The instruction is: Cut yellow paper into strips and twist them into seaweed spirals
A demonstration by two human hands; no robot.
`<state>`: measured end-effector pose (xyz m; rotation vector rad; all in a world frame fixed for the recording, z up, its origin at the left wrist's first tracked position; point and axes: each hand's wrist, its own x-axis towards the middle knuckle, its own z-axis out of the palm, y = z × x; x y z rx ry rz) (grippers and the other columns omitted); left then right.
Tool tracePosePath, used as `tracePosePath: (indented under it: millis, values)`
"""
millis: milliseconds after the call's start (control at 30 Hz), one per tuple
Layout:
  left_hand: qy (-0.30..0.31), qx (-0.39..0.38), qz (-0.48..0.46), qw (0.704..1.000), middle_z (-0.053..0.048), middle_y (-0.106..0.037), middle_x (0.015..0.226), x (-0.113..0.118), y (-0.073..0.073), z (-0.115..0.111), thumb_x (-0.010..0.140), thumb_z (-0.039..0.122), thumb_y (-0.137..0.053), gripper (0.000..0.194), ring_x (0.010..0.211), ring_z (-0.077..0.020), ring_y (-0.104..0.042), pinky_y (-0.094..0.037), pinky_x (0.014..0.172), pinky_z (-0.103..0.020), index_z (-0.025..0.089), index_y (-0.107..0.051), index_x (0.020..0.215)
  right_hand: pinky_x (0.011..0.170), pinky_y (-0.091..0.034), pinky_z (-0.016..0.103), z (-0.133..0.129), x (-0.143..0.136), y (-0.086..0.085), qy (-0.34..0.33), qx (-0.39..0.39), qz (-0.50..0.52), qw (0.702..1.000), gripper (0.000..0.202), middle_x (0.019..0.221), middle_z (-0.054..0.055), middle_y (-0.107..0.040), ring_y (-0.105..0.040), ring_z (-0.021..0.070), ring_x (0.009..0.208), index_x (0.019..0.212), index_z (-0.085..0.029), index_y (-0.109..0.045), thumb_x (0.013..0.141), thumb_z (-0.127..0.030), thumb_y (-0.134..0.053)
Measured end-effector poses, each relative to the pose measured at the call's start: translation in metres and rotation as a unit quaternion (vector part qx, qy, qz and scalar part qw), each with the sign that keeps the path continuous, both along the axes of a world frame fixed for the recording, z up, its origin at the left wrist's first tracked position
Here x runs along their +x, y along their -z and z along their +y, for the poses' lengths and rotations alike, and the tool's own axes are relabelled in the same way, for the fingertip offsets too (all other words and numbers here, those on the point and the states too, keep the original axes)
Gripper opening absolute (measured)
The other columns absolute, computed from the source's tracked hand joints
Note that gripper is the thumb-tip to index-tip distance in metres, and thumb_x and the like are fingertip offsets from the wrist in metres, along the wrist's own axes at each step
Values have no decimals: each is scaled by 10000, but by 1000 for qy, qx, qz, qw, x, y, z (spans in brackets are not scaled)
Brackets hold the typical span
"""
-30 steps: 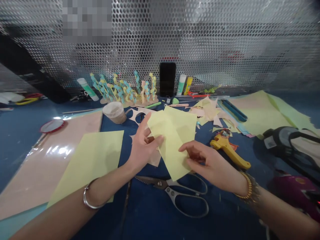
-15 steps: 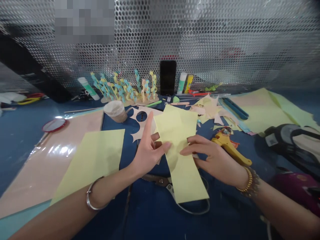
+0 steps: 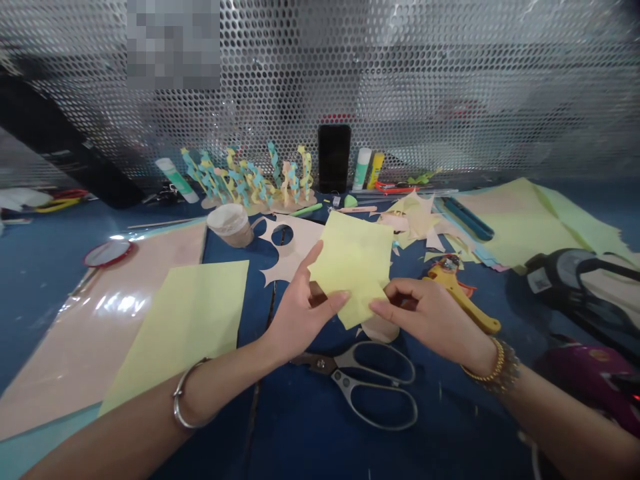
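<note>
A folded piece of yellow paper [image 3: 356, 257] is held up between both hands, above the blue table. My left hand [image 3: 303, 307] pinches its lower left side, thumb in front and fingers partly hidden behind. With thumb and fingers, my right hand [image 3: 423, 313] grips the lower right edge. Below the hands lie metal scissors [image 3: 350, 373], blades pointing left. A round pinkish piece [image 3: 381, 329] shows partly under the paper. Behind my left hand is a pink paper sheet with round cut-outs [image 3: 295, 257].
At left lie a yellow sheet [image 3: 200, 307], pink sheets in glossy plastic [image 3: 125, 313] and a white cup [image 3: 231, 225]. Yellow-handled pliers [image 3: 463, 297] and paper scraps [image 3: 415, 217] are at right. Paper-star sticks [image 3: 250, 180] and a phone [image 3: 335, 159] stand at the back.
The lower strip of the yellow paper has been folded up out of sight, leaving a shorter piece. Both scissor handles now show. My right thumb has moved to the paper's lower edge.
</note>
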<state>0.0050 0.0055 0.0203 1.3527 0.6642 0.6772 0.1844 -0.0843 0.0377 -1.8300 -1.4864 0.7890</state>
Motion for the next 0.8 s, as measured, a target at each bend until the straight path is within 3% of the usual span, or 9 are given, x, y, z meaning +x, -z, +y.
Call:
tracePosePath:
  millis: [67,167,233,367,467,567,800]
  values:
    - [7,2,11,1000,-56,-674,1044,1,-2,-1,789,288,-648,714,956,-224,-639,-553,756,-321,219,-270,1392,545,-446,244,0,0,1,25,24,25,999,270,729,-1,-534,-523,127,634,787,-199,-498,776,-446,-607]
    - [52,8,26,998,-69,-676,1038,1,-1,-2,828,299,-599,438,946,-210,-634,-536,806,-324,167,-493,1232,606,-493,266,1,0,1,36,35,70,996,367,900,45,-568,-571,156,736,1000,-197,-494,764,-447,-620]
    - [79,8,27,996,-72,-677,1041,0,3,-3,848,308,-575,336,916,-191,-635,-526,816,-315,159,-562,1148,596,-472,255,1,1,0,9,17,69,997,313,842,33,-573,-556,151,719,941,-196,-540,786,-462,-590]
    - [74,15,41,996,-50,-692,944,-1,9,-5,863,349,-549,257,801,-154,-631,-530,725,-267,174,-625,1035,489,-346,224,1,1,-3,-18,-6,40,999,328,610,-25,-448,-418,103,569,646,-184,-514,820,-461,-537]
    - [52,18,69,996,-24,-685,775,-2,10,-5,861,386,-541,241,668,-125,-613,-510,581,-208,175,-660,860,488,-320,220,1,1,-3,-15,-11,43,999,329,598,-32,-433,-387,94,563,625,-181,-505,813,-446,-550]
    - [44,8,75,996,-9,-666,688,-3,9,-6,854,392,-549,272,611,-108,-597,-489,537,-183,172,-650,731,500,-326,215,1,1,-3,-11,-17,53,998,322,601,-34,-445,-397,92,578,620,-179,-503,797,-438,-574]
    - [57,-59,44,996,-5,-667,661,0,6,-7,845,381,-563,265,594,-106,-605,-498,542,-182,178,-665,707,507,-344,211,1,2,-2,-1,-26,58,998,321,615,-28,-496,-427,91,584,629,-177,-524,780,-451,-595]
